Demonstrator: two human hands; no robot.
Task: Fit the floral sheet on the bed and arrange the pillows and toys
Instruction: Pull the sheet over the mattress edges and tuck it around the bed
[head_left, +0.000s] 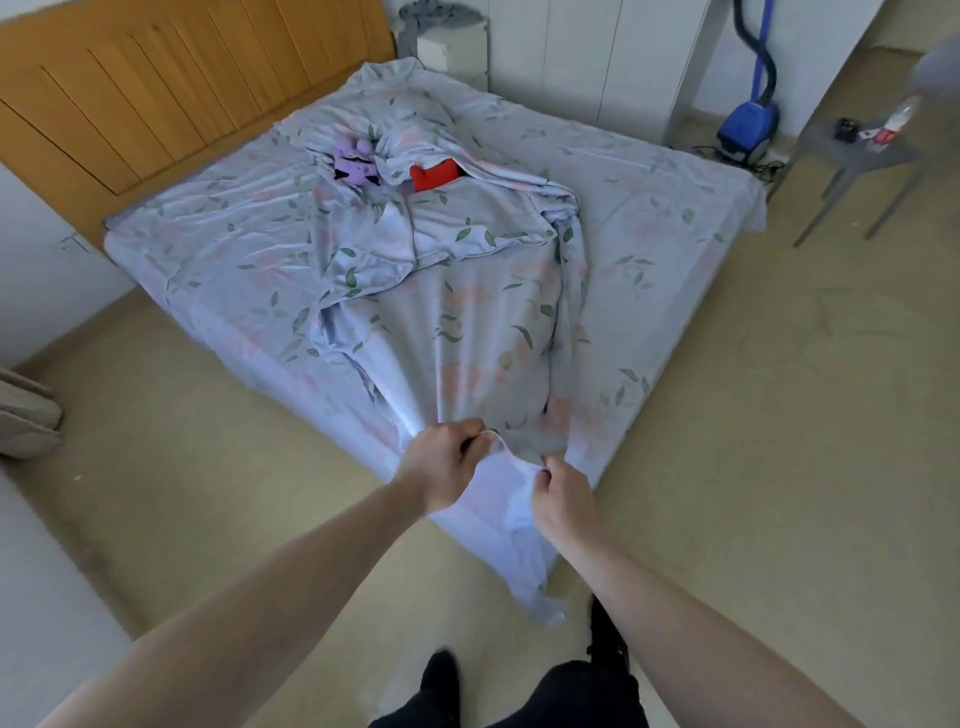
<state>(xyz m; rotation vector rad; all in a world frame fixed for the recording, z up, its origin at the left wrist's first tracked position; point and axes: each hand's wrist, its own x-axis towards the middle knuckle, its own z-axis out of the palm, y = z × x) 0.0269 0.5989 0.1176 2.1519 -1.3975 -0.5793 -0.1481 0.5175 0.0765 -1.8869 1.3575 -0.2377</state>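
One floral sheet (467, 322), pale lilac, rumpled over bed; two toys: purple (353, 163), red (434, 175); left hand (441, 462) and right hand (563, 499) both grip its corner

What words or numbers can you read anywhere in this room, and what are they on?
None can be read.
The bottle on the grey side table has a red and white label, too blurred to read.
The small dark item beside it: too small to tell.
The blue vacuum cleaner shows no readable brand.
The floral sheet carries only a leaf and flower pattern.
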